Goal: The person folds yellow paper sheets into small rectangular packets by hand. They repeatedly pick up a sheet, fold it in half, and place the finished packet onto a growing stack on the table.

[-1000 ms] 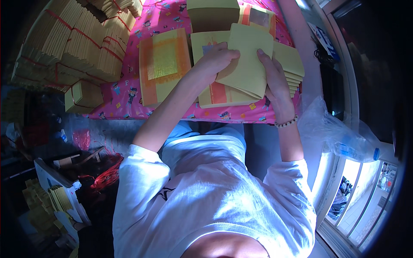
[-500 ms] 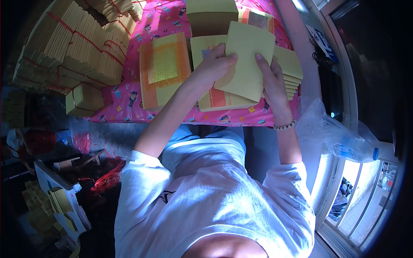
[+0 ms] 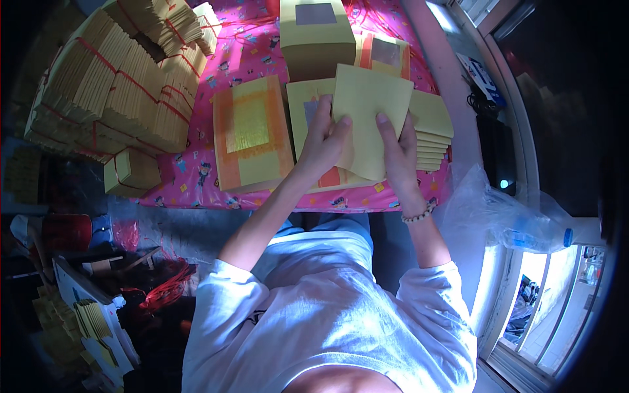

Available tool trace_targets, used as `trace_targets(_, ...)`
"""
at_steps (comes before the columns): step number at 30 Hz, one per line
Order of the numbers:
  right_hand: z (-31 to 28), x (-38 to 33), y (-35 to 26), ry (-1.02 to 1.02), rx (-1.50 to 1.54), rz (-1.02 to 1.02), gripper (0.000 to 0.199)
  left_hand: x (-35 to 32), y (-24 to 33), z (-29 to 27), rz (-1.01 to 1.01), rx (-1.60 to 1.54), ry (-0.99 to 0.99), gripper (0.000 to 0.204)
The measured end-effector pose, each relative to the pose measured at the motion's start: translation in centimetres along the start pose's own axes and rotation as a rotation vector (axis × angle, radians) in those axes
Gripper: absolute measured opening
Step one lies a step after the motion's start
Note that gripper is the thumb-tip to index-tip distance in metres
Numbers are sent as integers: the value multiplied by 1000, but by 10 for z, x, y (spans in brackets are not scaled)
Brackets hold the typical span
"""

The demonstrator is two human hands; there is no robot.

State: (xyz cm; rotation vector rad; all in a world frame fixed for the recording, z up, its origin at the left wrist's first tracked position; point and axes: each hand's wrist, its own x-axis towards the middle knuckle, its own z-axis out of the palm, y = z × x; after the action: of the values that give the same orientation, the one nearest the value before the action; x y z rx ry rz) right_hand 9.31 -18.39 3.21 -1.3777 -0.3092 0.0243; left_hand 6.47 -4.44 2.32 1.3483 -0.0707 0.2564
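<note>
Between my two hands is a pale yellow sheet of paper or thin paper stack (image 3: 372, 108), tilted up over the table, its lower end slightly curved. My left hand (image 3: 325, 141) grips its left edge, thumb on the near face. My right hand (image 3: 401, 147), with a beaded bracelet at the wrist, pinches the right edge the same way. Behind the paper lies a yellow block with orange tape (image 3: 300, 98), partly hidden. Left of it is another block bordered in orange tape (image 3: 252, 118). A stepped stack of yellow paper (image 3: 431, 118) sits to the right.
A tall yellow stack (image 3: 316, 49) stands farther back on the pink patterned tablecloth (image 3: 229, 42). Large bundles tied with red string (image 3: 121, 88) and a smaller bundle (image 3: 134, 171) fill the left side. A clear plastic bag (image 3: 481, 203) and bottle (image 3: 537, 236) are at right.
The table appears lower in the picture. Both hands and the held paper have come slightly toward me, and the paper's lower end looks more curved. Both hands keep their grip.
</note>
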Motion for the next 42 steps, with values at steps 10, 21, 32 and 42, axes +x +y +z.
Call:
trace_targets(10, -9, -11, -1, -151, -108, -168, 43, -20, -2, 2, 167, 89, 36, 37)
trace_targets(21, -1, -10, -6, -127, -77, -116, 42, -12, 9, 0, 21, -9, 78, 35)
trace_targets(32, -8, 22, -9, -200, -126, 216, 40, 13, 6, -15, -368, -223, 72, 33)
trace_targets(42, -10, 20, -1, -220, -73, 164, 38, 7, 14, -7, -347, -128, 110, 31)
